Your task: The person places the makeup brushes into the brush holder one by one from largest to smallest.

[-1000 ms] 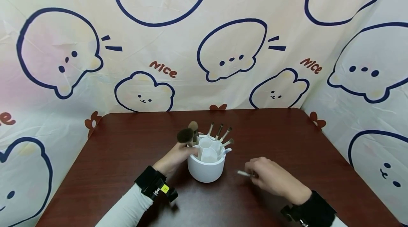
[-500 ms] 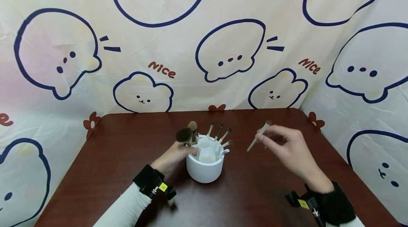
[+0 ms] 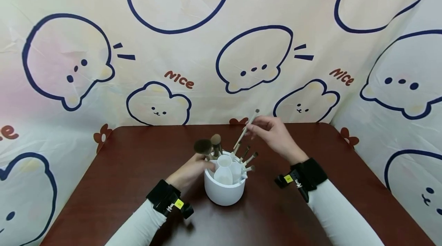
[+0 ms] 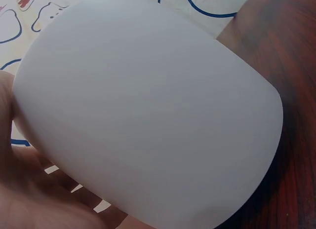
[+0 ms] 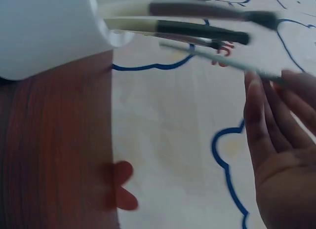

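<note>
A round white brush holder [image 3: 224,193] with inner compartments stands upright on the table. My left hand [image 3: 189,172] grips its left side, thumb over the rim; in the left wrist view the holder's white wall [image 4: 148,110] hides part of the fingers. Above the back right of the holder, my right hand [image 3: 277,136] pinches a thin makeup brush [image 3: 243,134], tilted with its dark tip up. Its lower end is close to the brushes in the holder; whether it is inside I cannot tell. In the right wrist view, the pinched brush [image 5: 212,56] lies beside several slotted brushes [image 5: 197,29].
A large dark makeup brush [image 3: 203,147] and a tan-tipped brush [image 3: 215,139] stand at the holder's left back. Several slim brushes lean out along its right rim. Behind the dark wooden table [image 3: 155,142] hangs a printed cloth [image 3: 200,54].
My right hand has lifted the thin brush from low on the right and carried it left and back to the holder, turning its tip up. The left hand keeps its grip.
</note>
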Demonstrator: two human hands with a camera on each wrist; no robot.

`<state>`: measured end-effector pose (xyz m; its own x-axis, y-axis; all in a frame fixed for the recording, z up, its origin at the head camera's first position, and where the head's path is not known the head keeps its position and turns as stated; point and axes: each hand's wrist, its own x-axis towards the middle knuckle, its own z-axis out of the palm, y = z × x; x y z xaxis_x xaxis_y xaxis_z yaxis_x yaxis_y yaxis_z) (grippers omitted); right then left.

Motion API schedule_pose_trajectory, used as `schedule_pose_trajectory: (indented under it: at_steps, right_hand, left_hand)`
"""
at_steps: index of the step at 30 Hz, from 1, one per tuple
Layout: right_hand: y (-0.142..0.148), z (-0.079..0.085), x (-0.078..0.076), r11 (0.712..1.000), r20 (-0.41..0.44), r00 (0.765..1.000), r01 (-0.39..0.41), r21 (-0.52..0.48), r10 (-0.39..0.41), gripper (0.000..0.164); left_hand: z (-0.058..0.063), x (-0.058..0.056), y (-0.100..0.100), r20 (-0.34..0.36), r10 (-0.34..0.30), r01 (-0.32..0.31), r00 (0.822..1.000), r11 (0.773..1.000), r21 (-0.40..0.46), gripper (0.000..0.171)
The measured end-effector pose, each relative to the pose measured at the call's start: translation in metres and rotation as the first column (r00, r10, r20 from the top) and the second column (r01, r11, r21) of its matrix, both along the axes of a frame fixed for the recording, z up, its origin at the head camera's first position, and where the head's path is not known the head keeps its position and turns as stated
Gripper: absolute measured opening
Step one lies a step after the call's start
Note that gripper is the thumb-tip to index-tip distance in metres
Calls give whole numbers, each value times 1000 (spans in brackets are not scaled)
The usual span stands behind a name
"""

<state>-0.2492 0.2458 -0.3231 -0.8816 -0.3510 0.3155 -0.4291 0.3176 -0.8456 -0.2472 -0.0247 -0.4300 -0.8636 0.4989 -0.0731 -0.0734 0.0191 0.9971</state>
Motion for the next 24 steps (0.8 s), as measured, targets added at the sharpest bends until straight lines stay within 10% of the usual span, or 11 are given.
schedule_pose_trajectory:
  at_steps: [6, 24]
  right_hand:
    - [-11, -19, -13, 990, 87, 987, -137, 28, 134, 19]
    - [-6, -77, -45, 925, 208, 914, -370, 83, 347, 23]
  left_hand:
    - [-3, -4, -1, 36, -33, 33, 999, 999, -6, 72]
    - [-1, -13, 3, 65, -34, 32, 997, 999, 23, 69]
